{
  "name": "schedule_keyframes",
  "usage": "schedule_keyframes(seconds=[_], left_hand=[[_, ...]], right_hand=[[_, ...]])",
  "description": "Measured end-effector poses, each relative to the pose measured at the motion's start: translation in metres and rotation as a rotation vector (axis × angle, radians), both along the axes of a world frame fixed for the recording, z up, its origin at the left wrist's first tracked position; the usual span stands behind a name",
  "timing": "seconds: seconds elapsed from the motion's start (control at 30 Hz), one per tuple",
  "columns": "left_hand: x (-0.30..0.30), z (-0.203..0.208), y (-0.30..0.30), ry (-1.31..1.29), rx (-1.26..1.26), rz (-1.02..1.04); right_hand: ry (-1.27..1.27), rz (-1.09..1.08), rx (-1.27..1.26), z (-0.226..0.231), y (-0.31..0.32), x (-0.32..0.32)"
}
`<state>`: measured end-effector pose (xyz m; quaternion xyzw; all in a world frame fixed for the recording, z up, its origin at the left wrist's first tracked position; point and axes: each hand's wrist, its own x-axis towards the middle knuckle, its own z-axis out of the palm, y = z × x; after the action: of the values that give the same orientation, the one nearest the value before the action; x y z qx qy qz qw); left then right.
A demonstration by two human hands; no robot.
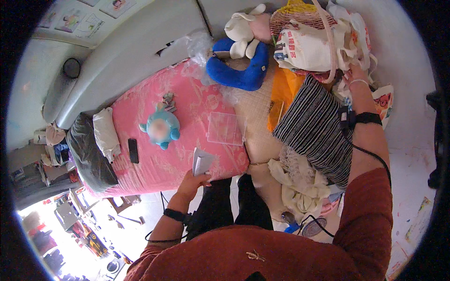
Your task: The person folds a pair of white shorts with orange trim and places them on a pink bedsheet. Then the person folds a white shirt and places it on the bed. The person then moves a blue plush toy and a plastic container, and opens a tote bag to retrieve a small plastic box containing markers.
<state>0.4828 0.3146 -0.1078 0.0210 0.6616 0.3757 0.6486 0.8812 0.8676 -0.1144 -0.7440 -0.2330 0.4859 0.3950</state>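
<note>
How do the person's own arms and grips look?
The sleeves are rust-red. Each forearm has a black strap with a dark device and black cable; the right one also has a thin pale band. Left grip and right grip wear no gloves.

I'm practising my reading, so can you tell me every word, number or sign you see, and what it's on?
White cloth bag: big red characters, which I won't copy out.
Orange cloth: dark marks along its edge, too small to read.
Wall pictures: any words are too small and blurred.
Folded white piece in the left hand: no writing I can make out.
</note>
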Motion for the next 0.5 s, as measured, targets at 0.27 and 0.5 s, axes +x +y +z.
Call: schedule_keyframes(seconds=[0.27,0.5], left_hand=[[-0.012,0.02,0.005,0.006,0.047,0.028],[-0.012,0.027,0.013,0.0,0.076,-0.008]], right_hand=[[-0.917,0.561,0.747,0.07,0.06,-0.021],[-1.16,0.351,0.888,0.217,0.01,-0.04]])
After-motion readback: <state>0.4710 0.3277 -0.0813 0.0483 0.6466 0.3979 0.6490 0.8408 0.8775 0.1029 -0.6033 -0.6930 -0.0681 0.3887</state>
